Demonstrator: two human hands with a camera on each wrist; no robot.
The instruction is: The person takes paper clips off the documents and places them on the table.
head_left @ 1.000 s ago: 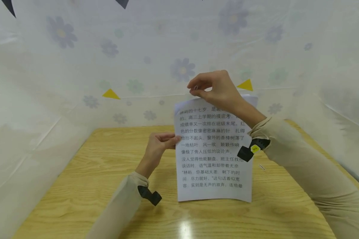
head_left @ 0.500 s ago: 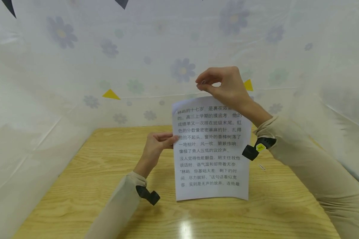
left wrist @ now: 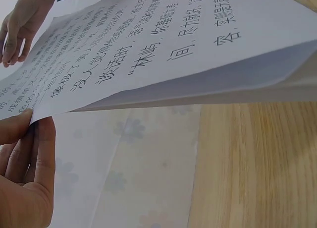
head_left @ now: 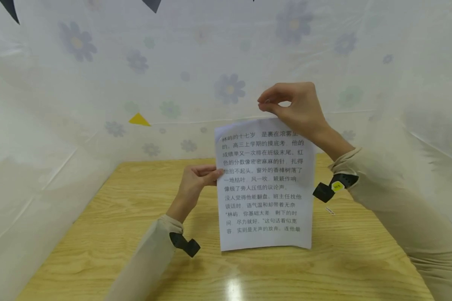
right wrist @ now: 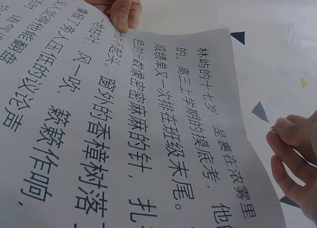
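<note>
Two hands: left hand (head_left: 196, 179) pinches sheets (head_left: 263, 188) reading "林屿的十七岁"; right hand (head_left: 294, 106) pinches something tiny

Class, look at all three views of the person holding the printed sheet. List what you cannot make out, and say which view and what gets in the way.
- Right hand: whatever its fingertips pinch is too small to name, in the head and right wrist views.
- Sheets: the left wrist view shows several edges; the count is unclear.
- Small object on the table: too small to name, head view.
- Left hand: the sheets hide its fingers behind them.
</note>
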